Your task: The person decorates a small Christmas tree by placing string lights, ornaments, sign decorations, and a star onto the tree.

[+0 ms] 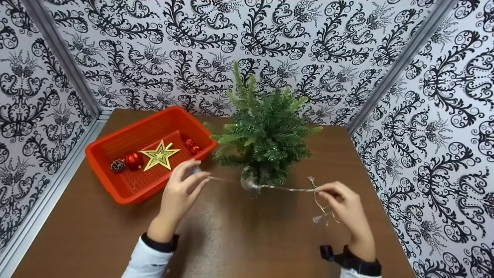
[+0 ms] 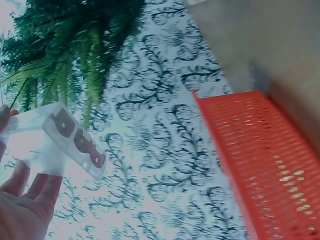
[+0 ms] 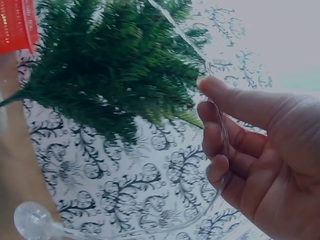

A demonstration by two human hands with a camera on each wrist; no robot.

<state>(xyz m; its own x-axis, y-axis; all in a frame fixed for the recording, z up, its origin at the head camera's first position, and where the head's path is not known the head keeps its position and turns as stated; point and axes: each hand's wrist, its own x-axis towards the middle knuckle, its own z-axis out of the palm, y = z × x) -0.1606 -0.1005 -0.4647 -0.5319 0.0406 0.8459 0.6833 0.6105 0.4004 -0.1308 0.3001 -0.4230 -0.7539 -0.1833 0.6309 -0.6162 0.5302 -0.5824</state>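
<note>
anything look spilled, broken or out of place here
Nothing stands out as spilled or broken. The red basket sits askew on the table, but its gold star, red ornaments and pinecone lie inside. The left grip holds a clear plastic box; part of the light string hangs loosely bunched near the right grip.

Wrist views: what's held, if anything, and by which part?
Left hand holds a translucent case by its edges; right hand pinches a light string by its wire.

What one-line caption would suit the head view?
A string of clear bulbs stretches between left hand and right hand before a small green tree, with a red basket of ornaments alongside.
</note>
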